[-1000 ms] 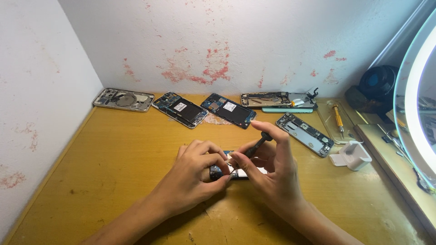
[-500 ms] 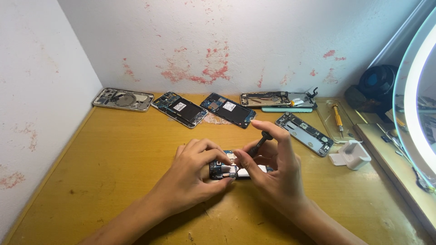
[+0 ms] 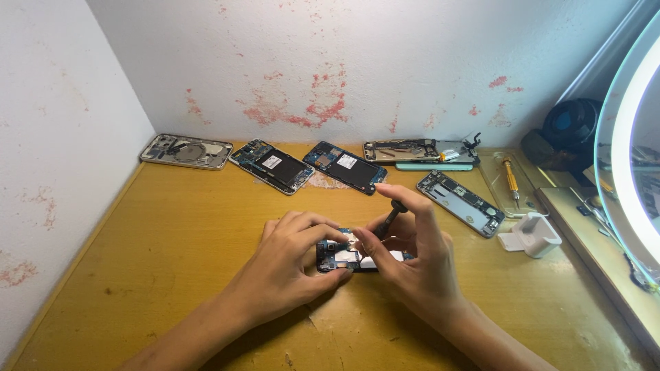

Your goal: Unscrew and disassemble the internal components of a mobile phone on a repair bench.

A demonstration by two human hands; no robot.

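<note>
Centre of the yellow worktop (image 3: 172, 233), near edge: an opened phone (image 3: 344, 256) lies flat, its circuit side up, so the insides face the person. The left hand (image 3: 289, 264) curls over the phone's left end, thumb and fingers clamped on its edges, pinning it flat against the wood. The right hand (image 3: 412, 261) is pinched shut around a small dark screwdriver (image 3: 390, 216), held nearly upright with the tip down into the phone, the index finger arched over its cap, a grip that looks suited to pressing and twisting at once. Along the far wall, well apart from the hands, five more opened phones (image 3: 275, 165) lie in a row, backs off. To the right, an orange-handled screwdriver (image 3: 510, 180) rests on a clear tray, a white block (image 3: 533, 235) sits nearer, and a lit ring lamp (image 3: 629, 172) stands at the right edge.
</note>
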